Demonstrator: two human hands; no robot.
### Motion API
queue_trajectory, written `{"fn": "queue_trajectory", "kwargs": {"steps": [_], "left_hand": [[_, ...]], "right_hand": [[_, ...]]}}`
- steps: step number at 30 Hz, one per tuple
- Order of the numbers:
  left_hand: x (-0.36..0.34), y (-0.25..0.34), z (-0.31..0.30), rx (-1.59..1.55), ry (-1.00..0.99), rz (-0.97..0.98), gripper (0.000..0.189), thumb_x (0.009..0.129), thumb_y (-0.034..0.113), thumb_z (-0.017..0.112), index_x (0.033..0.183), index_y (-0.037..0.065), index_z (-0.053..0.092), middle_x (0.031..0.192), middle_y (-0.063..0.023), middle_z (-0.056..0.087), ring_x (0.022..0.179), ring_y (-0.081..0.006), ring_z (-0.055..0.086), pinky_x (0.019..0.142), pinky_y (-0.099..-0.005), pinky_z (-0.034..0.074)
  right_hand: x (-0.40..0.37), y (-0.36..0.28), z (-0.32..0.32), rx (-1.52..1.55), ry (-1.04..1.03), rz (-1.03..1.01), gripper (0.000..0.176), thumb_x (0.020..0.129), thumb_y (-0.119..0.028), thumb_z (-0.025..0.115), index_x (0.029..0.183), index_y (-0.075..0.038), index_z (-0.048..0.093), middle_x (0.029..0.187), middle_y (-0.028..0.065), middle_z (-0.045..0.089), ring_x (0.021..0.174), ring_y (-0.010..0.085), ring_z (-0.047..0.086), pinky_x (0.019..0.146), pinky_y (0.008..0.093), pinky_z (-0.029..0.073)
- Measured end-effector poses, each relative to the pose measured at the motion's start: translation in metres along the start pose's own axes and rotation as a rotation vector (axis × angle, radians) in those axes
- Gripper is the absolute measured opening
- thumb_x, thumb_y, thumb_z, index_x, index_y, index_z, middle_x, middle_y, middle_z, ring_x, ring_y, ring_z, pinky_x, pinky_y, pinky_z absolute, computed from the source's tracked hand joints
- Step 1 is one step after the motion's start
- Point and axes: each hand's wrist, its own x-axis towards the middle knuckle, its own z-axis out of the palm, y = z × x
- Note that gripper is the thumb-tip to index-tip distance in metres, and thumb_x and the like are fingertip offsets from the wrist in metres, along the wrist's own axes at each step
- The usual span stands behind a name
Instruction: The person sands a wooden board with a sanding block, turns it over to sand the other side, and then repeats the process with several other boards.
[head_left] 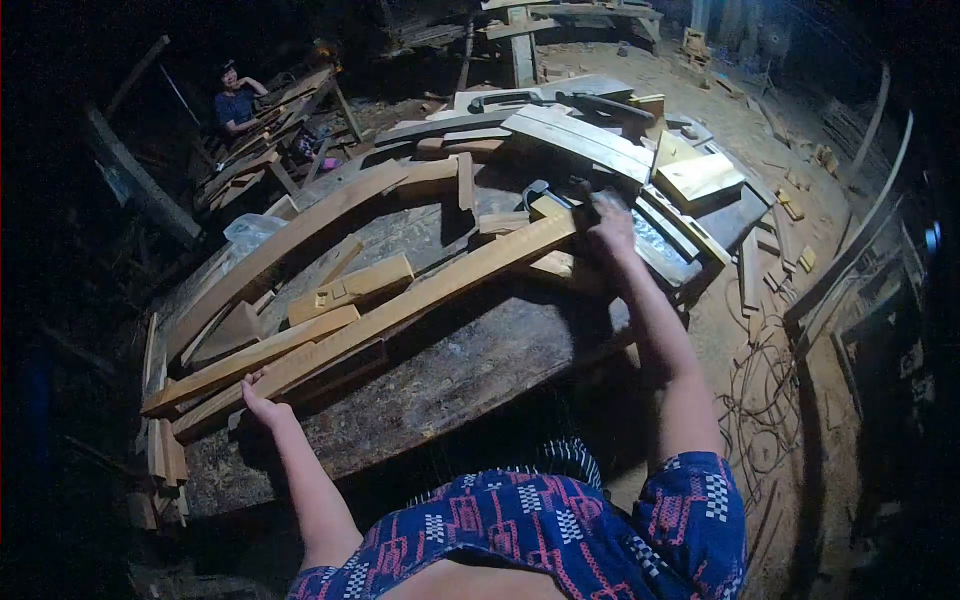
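Observation:
A long squared wooden beam (430, 298) lies slantwise across the workbench, from near left to far right. My left hand (264, 402) is closed around its near edge, close to the left end, with some fingers hidden by the wood. At the beam's far right end, my right hand (612, 230) is closed on a dark object I cannot make out. Beside the beam lie a second wooden piece (250, 360) and a wooden hand plane (350, 290). Beyond them, a curved wooden piece (280, 240) arcs over the bench.
The worn workbench (460, 375) carries boards (580, 143), a wood block (700, 180), a dark clamp (505, 100) and a plastic bag (255, 232). Cables (765, 410) and offcuts litter the floor at right. Another person (235, 105) sits at the back left.

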Motion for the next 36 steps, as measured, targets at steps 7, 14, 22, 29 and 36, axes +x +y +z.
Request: {"fn": "queue_trajectory", "kwargs": {"steps": [7, 14, 22, 29, 36], "left_hand": [[0.000, 0.000, -0.001, 0.001, 0.001, -0.019, 0.025, 0.082, 0.032, 0.044, 0.085, 0.007, 0.047, 0.076, -0.0098, 0.056, 0.074, -0.0215, 0.055, 0.073, -0.0345, 0.044], [0.001, -0.003, -0.001, -0.081, 0.021, -0.037, 0.025, 0.081, 0.033, 0.048, 0.086, 0.008, 0.048, 0.078, -0.0081, 0.052, 0.079, -0.0243, 0.055, 0.075, -0.0370, 0.044], [0.006, -0.009, -0.005, -0.111, -0.020, 0.018, 0.023, 0.081, 0.030, 0.046, 0.080, 0.007, 0.047, 0.071, -0.0056, 0.050, 0.069, -0.0216, 0.054, 0.070, -0.0356, 0.045], [-0.006, -0.003, 0.004, -0.135, 0.026, 0.004, 0.032, 0.083, 0.038, 0.043, 0.083, 0.007, 0.048, 0.070, -0.0075, 0.052, 0.068, -0.0239, 0.055, 0.067, -0.0363, 0.046], [-0.015, 0.005, 0.010, -0.182, 0.017, -0.003, 0.045, 0.081, 0.050, 0.039, 0.085, 0.006, 0.047, 0.068, -0.0079, 0.050, 0.064, -0.0237, 0.055, 0.066, -0.0363, 0.046]], "right_hand": [[0.008, 0.002, -0.005, -0.133, -0.024, 0.145, 0.052, 0.066, -0.032, 0.058, 0.112, -0.009, 0.047, 0.115, 0.0127, 0.046, 0.106, 0.0274, 0.043, 0.086, 0.0363, 0.036], [-0.055, -0.143, -0.009, 0.135, -0.094, -0.264, 0.062, 0.060, -0.021, 0.066, 0.117, -0.013, 0.043, 0.122, 0.0095, 0.040, 0.116, 0.0254, 0.034, 0.094, 0.0424, 0.026], [-0.091, -0.209, -0.005, 0.513, -0.068, -0.591, 0.055, 0.065, -0.015, 0.057, 0.118, -0.013, 0.042, 0.124, 0.0106, 0.038, 0.115, 0.0262, 0.033, 0.097, 0.0363, 0.024], [-0.040, -0.081, -0.002, -0.028, -0.006, -0.255, 0.056, 0.065, -0.027, 0.061, 0.115, -0.009, 0.046, 0.121, 0.0135, 0.041, 0.113, 0.0294, 0.036, 0.088, 0.0392, 0.031], [-0.097, -0.293, -0.007, 0.427, -0.174, -0.566, 0.056, 0.067, -0.014, 0.057, 0.120, -0.014, 0.040, 0.124, 0.0113, 0.037, 0.117, 0.0273, 0.031, 0.097, 0.0409, 0.022]]}}
